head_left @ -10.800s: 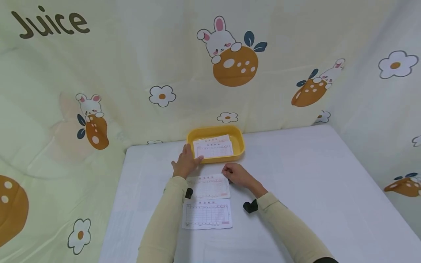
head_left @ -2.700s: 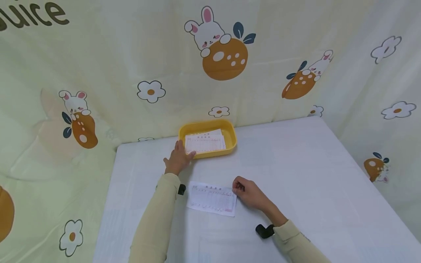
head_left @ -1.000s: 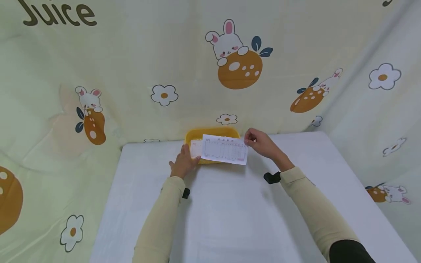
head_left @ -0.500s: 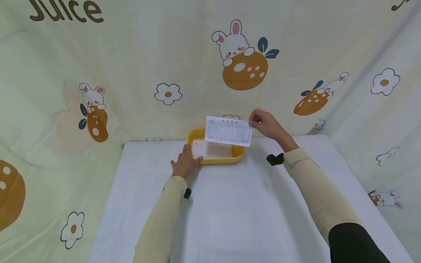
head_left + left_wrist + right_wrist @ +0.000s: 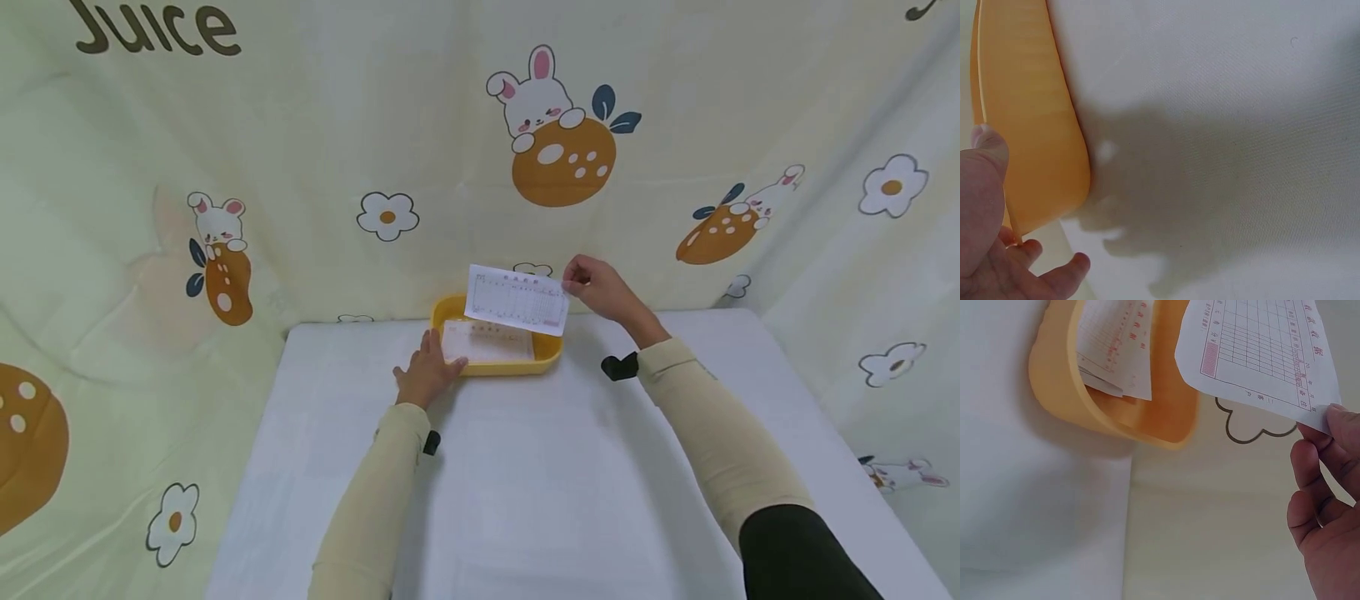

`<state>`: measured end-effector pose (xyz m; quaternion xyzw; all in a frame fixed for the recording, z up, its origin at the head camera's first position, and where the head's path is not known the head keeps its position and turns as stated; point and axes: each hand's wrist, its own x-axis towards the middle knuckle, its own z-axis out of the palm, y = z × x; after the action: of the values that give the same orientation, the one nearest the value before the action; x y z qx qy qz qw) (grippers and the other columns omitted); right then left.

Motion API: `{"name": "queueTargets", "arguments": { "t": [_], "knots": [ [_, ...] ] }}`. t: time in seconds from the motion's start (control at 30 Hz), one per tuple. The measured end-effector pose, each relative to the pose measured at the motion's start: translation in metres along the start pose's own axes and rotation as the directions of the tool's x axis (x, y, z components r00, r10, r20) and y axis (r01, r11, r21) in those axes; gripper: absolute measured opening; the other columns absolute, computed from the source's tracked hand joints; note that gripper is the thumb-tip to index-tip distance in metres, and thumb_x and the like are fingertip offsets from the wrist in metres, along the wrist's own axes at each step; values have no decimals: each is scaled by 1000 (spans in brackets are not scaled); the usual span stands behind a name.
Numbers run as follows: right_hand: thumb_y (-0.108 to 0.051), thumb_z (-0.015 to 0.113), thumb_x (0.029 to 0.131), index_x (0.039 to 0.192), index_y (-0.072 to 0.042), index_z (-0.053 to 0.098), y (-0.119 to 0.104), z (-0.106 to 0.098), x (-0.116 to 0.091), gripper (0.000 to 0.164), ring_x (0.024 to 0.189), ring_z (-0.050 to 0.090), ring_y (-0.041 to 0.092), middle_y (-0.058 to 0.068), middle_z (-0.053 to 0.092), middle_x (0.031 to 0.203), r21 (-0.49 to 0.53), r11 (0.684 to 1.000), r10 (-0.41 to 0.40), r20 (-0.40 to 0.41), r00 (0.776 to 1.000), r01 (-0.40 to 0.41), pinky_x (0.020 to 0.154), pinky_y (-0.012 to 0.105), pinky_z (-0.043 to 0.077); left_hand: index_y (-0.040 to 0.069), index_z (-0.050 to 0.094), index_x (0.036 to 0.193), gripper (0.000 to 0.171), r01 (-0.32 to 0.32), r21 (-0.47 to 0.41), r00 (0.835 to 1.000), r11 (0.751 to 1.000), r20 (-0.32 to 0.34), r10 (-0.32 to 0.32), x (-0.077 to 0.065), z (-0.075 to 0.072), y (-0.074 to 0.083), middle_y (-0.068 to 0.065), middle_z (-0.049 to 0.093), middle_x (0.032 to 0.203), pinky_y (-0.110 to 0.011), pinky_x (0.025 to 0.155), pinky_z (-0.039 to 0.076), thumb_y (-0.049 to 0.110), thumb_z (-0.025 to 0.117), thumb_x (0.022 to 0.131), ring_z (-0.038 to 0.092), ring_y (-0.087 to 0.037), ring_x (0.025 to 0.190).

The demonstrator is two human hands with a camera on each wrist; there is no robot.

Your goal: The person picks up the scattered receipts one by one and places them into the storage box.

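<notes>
My right hand (image 5: 597,287) pinches a printed white receipt slip (image 5: 517,298) by its right end, between thumb and fingers. The slip is raised over the back part of the yellow tray (image 5: 504,368), overlapping its far rim in the head view. More receipt slips (image 5: 1116,347) lie stacked inside the tray, their edges a little uneven in the right wrist view. At the tray's front left corner, my left hand (image 5: 427,372) holds the rim. Its thumb (image 5: 990,147) lies over the rim, with the fingers spread around the corner.
A white-covered table (image 5: 510,483) carries the tray near its back edge. Behind it hangs a curtain (image 5: 442,108) printed with rabbits, fruit and flowers; the curtain also runs along both sides.
Of two slips on the table at first, one remained later, and now none. My right hand has carried the last slip up over the tray. My left hand has stayed at the tray's corner.
</notes>
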<state>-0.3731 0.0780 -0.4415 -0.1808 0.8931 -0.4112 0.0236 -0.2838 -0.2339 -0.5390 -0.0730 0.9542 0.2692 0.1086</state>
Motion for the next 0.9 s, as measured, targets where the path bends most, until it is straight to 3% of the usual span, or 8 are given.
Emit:
{"name": "queueTargets", "arguments": {
  "t": [0.47,0.9],
  "knots": [
    [-1,57,109,114,1,59,11,20,-1,5,103,55,34,18,60,109,13,999,42,46,998,-42,89,42,51,14,15,172,94,19,-10,1000,1000,-2,-19,1,1,0,-10,17,179,-78,121,13,56,65,104,34,-36,156],
    [1,59,108,112,2,60,18,38,2,4,100,56,33,18,61,106,26,1000,8,60,998,-9,87,42,50,15,14,172,94,7,-4,1000,1000,-7,-7,1,0,-1,-9,16,179,-78,120,14,56,65,104,33,-37,156]
  ]
}}
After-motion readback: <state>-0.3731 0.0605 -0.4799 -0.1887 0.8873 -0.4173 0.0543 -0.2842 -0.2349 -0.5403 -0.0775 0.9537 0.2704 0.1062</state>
